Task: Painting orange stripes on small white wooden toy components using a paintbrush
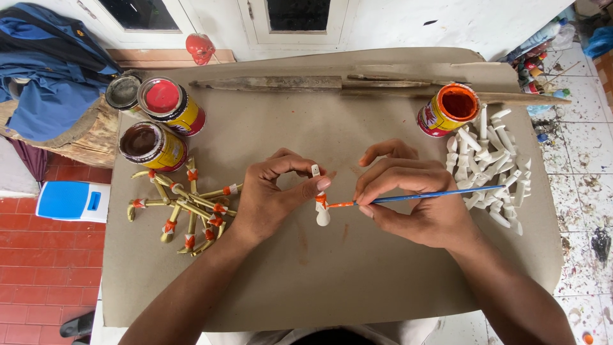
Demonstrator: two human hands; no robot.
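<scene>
I hold a small white peg upright over the middle of the cardboard, my left hand pinching its top between thumb and fingertips. My right hand has its fingers clamped on a thin blue brush, and the orange tip sits on the peg's waist, where a wet orange band is forming.

I think the likeliest slip is smearing. My left thumb sits just above the wet band, and if I roll the peg to carry the colour round, the pad could drag through the paint. The grip is only at the top end, so a firm push from the brush could tilt the peg and make the band wander.

The open orange tin stands near the far right corner, just beside the pile of white pegs. A loaded brush passing over that pile could drip on bare pieces. The brush handle also reaches out over the pile, so a swing of my wrist could knock pegs about.

The painted yellow pegs lie at the left edge, below three tins, well apart from my hands.
</scene>
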